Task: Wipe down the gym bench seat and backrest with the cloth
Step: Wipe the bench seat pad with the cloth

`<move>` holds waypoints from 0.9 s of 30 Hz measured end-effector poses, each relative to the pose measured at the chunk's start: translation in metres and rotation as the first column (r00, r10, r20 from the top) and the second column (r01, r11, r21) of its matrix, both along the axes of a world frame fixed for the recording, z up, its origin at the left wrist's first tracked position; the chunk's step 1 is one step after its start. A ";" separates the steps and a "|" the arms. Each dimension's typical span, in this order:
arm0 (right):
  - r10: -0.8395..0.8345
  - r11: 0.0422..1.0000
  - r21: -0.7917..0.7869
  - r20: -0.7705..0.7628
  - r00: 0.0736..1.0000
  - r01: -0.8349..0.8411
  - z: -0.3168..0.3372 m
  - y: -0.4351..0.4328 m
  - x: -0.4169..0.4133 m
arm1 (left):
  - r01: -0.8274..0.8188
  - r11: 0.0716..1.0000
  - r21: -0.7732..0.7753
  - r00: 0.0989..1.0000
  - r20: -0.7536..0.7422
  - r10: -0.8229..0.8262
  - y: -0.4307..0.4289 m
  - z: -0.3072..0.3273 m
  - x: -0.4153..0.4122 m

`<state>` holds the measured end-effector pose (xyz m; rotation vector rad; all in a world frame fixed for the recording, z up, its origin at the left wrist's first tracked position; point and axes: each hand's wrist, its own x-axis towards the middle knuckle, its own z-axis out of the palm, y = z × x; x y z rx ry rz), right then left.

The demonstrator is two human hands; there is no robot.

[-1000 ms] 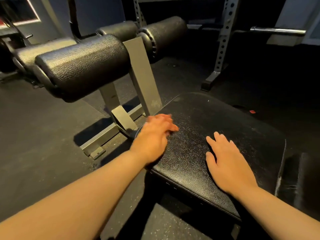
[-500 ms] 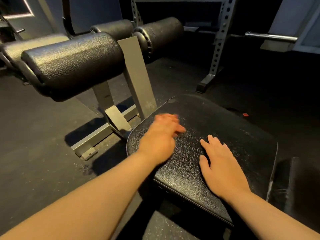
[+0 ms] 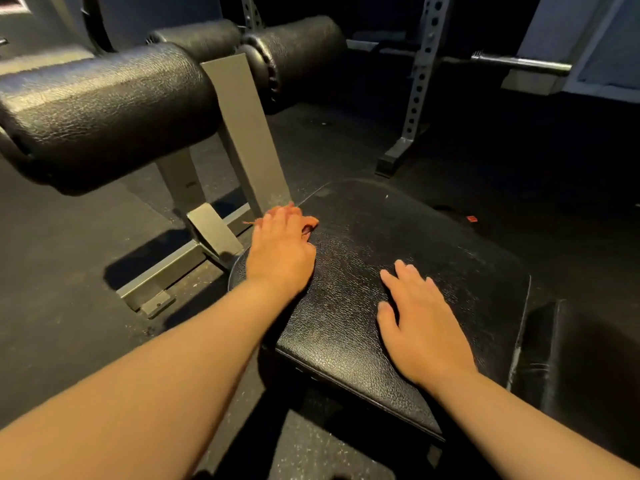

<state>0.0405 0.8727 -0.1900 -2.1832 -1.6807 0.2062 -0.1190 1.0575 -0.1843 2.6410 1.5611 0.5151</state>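
The left hand (image 3: 280, 245) grips the reddish cloth (image 3: 309, 223) at the seat's (image 3: 398, 233) far-left edge; the right hand (image 3: 422, 323) lies flat nearer, fingers straight.

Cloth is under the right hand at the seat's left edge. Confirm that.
Wrong hand. The head view shows the cloth under the left hand at the seat's left edge; the right hand lies flat on bare seat.
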 end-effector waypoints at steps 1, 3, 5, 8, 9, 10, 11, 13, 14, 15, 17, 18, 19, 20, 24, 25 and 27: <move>0.000 1.000 -0.001 0.000 1.000 0.000 -0.001 0.000 0.000 | -0.104 0.995 -0.005 0.994 -0.027 0.103 -0.002 -0.002 0.004; -0.002 1.000 -0.003 0.000 1.000 0.002 -0.003 0.000 0.001 | -0.106 0.994 0.027 0.994 -0.036 0.106 -0.019 -0.006 0.023; 0.000 1.000 -0.002 0.004 1.000 0.000 -0.002 -0.001 0.001 | 0.140 0.987 0.083 0.990 -0.019 -0.139 -0.046 -0.002 0.037; 0.006 1.000 0.014 -0.010 1.000 -0.006 0.001 -0.002 0.001 | 0.532 0.846 -0.002 0.846 -0.026 -0.532 -0.087 -0.009 0.025; 0.004 1.000 0.021 -0.011 1.000 -0.003 0.001 -0.002 0.001 | 0.566 0.823 -0.044 0.823 -0.008 -0.567 -0.089 -0.007 0.014; 0.001 1.000 0.026 -0.008 1.000 -0.001 0.002 -0.001 0.001 | 0.558 0.827 -0.067 0.829 0.005 -0.559 -0.085 -0.007 0.001; -0.003 1.000 0.027 -0.008 1.000 0.003 0.002 -0.001 0.001 | 0.512 0.857 -0.056 0.859 0.025 -0.511 -0.076 -0.007 -0.011; -0.004 1.000 0.022 -0.010 1.000 0.004 0.001 -0.001 0.002 | 0.308 0.951 -0.027 0.947 0.108 -0.304 -0.051 -0.005 -0.037; -0.002 1.000 0.019 -0.008 1.000 0.002 0.001 -0.001 0.002 | 0.175 0.984 -0.034 0.974 0.155 -0.168 -0.042 -0.004 -0.047; -0.003 1.000 0.018 -0.004 1.000 0.003 0.000 -0.001 0.002 | 0.072 0.996 -0.059 0.983 0.175 -0.060 -0.040 -0.005 -0.052; -0.008 1.000 0.010 -0.002 1.000 0.008 -0.002 -0.002 0.001 | -0.004 0.998 -0.065 0.988 0.155 0.014 -0.064 -0.007 -0.042; -0.011 1.000 0.005 -0.003 1.000 0.011 -0.002 -0.002 0.000 | 0.030 0.999 -0.045 0.988 0.149 -0.023 -0.086 -0.009 -0.034; -0.014 1.000 -0.002 -0.002 1.000 0.014 -0.001 -0.003 -0.001 | 0.109 0.994 -0.009 0.984 0.143 -0.106 -0.107 -0.009 -0.028; -0.018 1.000 -0.009 0.003 1.000 0.018 -0.001 -0.004 -0.001 | 0.209 0.978 0.019 0.970 0.120 -0.210 -0.128 -0.009 -0.023; 0.002 1.000 -0.016 0.096 0.995 -0.001 0.001 -0.007 -0.006 | 0.472 0.880 -0.060 0.881 0.081 -0.467 -0.160 -0.012 -0.033; 0.011 1.000 -0.019 0.116 0.993 -0.009 0.001 -0.010 -0.007 | 0.479 0.876 -0.051 0.877 0.081 -0.474 -0.150 -0.009 -0.040; 0.039 0.999 -0.041 0.134 0.990 -0.034 0.000 -0.021 -0.008 | 0.372 0.928 -0.005 0.924 0.094 -0.370 -0.126 -0.004 -0.055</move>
